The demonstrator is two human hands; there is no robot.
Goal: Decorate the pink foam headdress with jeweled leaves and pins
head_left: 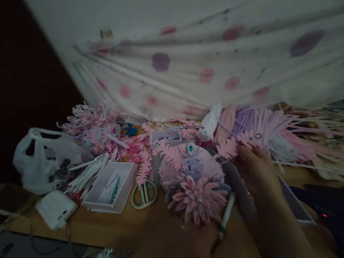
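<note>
My right hand [257,172] reaches in from the lower right, its fingertips pinching a pink foam leaf [227,148]. The leaf sits at the upper right edge of a pink and purple foam flower headpiece [197,190] with a blue gem on top. My left hand [183,250] is a dark blur at the bottom centre, just in front of the headpiece. A white and green pen [227,214] lies or stands between the two hands. Whether the left hand holds it is hidden by blur.
Green-handled scissors [144,194] and an open white box [111,186] lie left of the headpiece. Further left are a white plastic bag [47,160] and a small white device [55,209]. Foam strips [298,135] are piled at the right, under a spotted cloth [198,57].
</note>
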